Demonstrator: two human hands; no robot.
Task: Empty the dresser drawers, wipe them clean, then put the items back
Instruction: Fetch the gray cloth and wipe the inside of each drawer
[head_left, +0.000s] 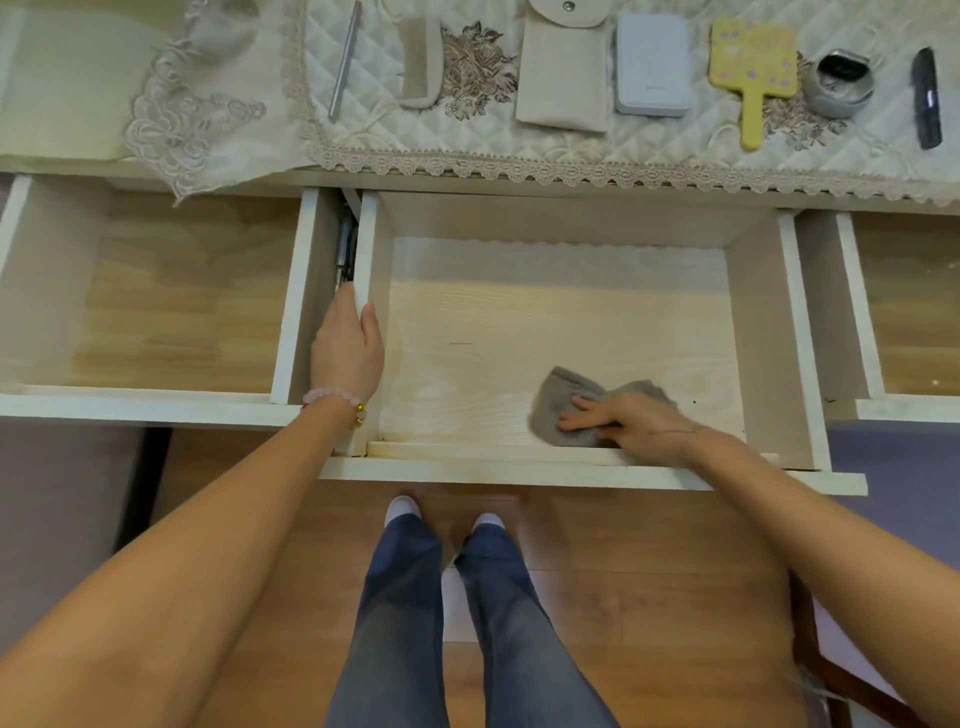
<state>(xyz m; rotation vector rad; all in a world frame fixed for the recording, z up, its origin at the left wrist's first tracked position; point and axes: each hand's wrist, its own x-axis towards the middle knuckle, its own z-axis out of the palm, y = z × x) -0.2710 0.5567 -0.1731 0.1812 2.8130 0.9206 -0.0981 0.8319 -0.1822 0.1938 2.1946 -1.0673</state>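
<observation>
Grey cloth (558, 397): one, crumpled, on the floor of the middle drawer (763, 338), near its front right corner, just behind the front panel.
Right hand (636, 423): flat on the cloth, fingers straight and slightly spread, pressing down.
Left hand (347, 348): curled over the top edge of the middle drawer's left wall, thumb inside, fingers outside; bead bracelet (337, 396) at the wrist.
Drawers: three, all pulled out: left drawer (298, 291), middle drawer, right drawer (857, 301), the last cut off by the frame.
Items on top: seven in a row on a quilted runner (571, 150): pen (344, 60), comb (420, 62), pouch (563, 67), white box (653, 65), yellow mirror (752, 67), tin (837, 83), black stick (927, 98).
Edges: runner's lace hem hanging over the dresser's front edge, above the middle drawer.
Room: broad wood-grain floor left of and behind the cloth; narrow gap between left and middle drawers, around the left fingers.
</observation>
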